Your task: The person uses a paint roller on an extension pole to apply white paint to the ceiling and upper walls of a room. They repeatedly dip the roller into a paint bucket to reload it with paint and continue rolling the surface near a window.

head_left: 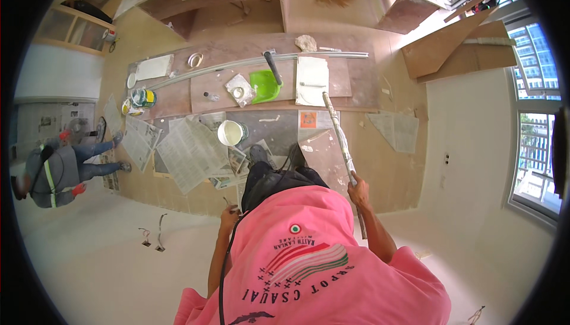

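Note:
My right hand point(358, 192) is closed around a long pole point(339, 135) streaked with white. It slants from beside my hip to a white, paint-covered board or tray point(313, 70) on the floor ahead. A thin pale bar lies across that white surface by the pole's far end; whether the two are joined is not clear. My left hand point(229, 216) hangs beside my left hip with its fingers curled, close to a black cable point(224, 277) running down my shirt. What those fingers hold, if anything, is too small to make out.
A white bucket point(231, 133) stands on newspaper point(193, 153) left of my feet. Ahead lie a green dustpan point(265, 86), long metal strips point(237, 62) and paint cans point(142, 97). Another person point(65, 170) works at the far left. Boards point(463, 52) lean by the right windows.

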A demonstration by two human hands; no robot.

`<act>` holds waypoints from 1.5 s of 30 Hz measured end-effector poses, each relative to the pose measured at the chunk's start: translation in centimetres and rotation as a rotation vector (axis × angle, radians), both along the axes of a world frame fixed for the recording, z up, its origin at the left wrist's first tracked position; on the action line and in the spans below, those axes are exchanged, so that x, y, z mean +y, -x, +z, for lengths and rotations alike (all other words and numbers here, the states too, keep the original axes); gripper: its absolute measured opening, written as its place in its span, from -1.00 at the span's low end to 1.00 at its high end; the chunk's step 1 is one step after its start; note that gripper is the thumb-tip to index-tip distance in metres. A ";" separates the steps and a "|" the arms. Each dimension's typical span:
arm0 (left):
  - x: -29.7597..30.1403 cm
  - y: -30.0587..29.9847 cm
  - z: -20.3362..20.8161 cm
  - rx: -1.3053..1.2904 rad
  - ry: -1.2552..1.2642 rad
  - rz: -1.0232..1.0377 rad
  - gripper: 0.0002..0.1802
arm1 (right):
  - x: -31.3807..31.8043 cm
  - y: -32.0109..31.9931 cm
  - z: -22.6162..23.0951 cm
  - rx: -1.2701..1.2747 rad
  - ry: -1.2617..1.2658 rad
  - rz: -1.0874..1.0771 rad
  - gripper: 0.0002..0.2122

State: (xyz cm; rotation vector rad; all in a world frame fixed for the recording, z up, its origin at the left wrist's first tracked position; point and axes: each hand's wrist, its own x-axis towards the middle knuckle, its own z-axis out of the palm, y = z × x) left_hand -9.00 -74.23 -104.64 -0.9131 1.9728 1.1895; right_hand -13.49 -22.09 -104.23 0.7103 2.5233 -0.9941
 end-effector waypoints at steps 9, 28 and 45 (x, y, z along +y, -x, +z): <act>1.7 0.5 3.3 -0.033 0.028 0.092 -0.57 | 1.4 7.8 -2.1 0.156 -0.050 0.056 -0.55; 1.7 0.5 1.3 -0.019 0.021 -0.025 -0.58 | 1.6 -1.3 -0.6 -0.064 -0.037 0.024 -0.54; 0.5 1.8 -0.5 -0.019 0.023 -0.122 -0.62 | 3.1 -7.2 2.3 -0.047 0.037 -0.077 -0.57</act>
